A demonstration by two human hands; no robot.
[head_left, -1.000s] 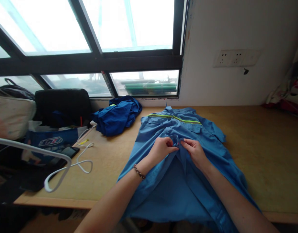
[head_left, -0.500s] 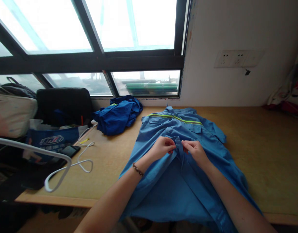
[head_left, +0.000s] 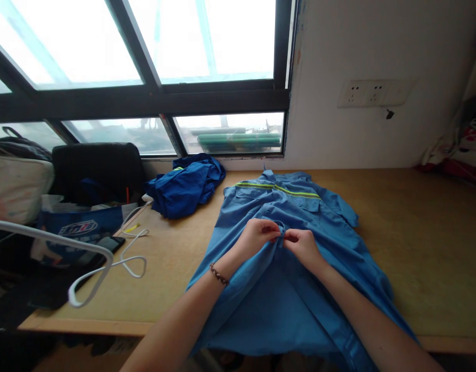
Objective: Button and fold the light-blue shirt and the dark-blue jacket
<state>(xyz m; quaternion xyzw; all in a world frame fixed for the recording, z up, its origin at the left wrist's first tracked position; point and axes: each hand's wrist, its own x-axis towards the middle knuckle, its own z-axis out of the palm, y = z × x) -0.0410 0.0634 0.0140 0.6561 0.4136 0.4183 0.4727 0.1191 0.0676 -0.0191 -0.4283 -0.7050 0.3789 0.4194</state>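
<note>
A light blue work shirt (head_left: 257, 305) with a yellow-green reflective stripe across its chest lies front up on the table, collar toward the wall, its lower hem hanging over the near edge. My left hand (head_left: 260, 236) pinches the front edge of the shirt at mid-length. Close against it, my right hand (head_left: 303, 246) is closed on the other front edge. The fingertips of both hands nearly meet, with the gathered cloth between them. Any button there is hidden by the fingers. Below the hands the two front edges spread apart.
A crumpled dark blue garment (head_left: 185, 188) lies left of the shirt on the wooden table (head_left: 427, 248). A white cable (head_left: 135, 266), a phone (head_left: 110, 243) and a blue bag (head_left: 78, 225) are at the left. A white bar (head_left: 47, 237) juts in front. The window and wall stand behind.
My right hand has moved left and slightly down, up against my left fingers. The fold of cloth that stood up between the hands is now gathered at the fingertips.
</note>
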